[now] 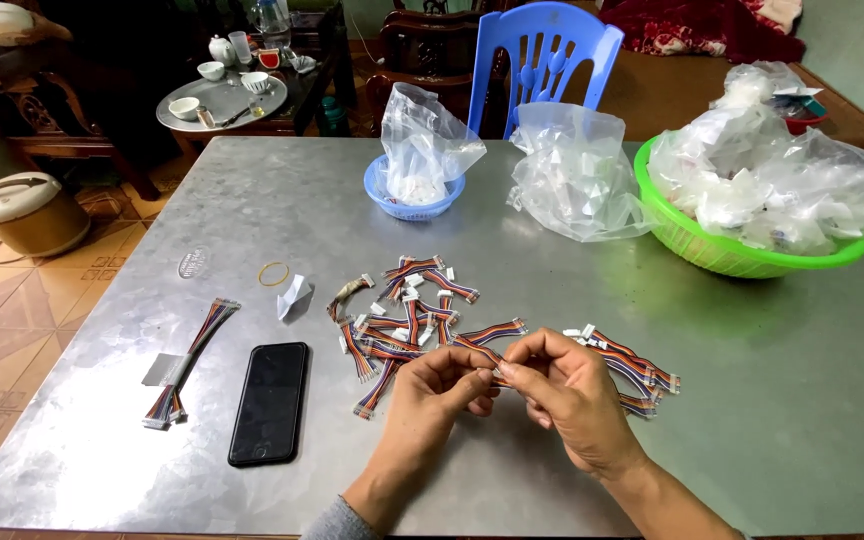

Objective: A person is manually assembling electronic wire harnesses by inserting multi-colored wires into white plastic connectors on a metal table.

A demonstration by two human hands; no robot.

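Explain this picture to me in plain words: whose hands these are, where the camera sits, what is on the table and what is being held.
There is no machine here: the camera is worn on a person's head and looks down at their own two bare hands. The left hand and right hand meet over a grey metal table, both pinching one short multicoloured ribbon cable in a fingertip grip. A loose pile of the same cables lies just beyond, with more beside the right hand. To the left lie a dark phone, a tied cable bundle and a rubber band. Farther back stand a small blue basket, a clear plastic bag and a green basket full of bags.
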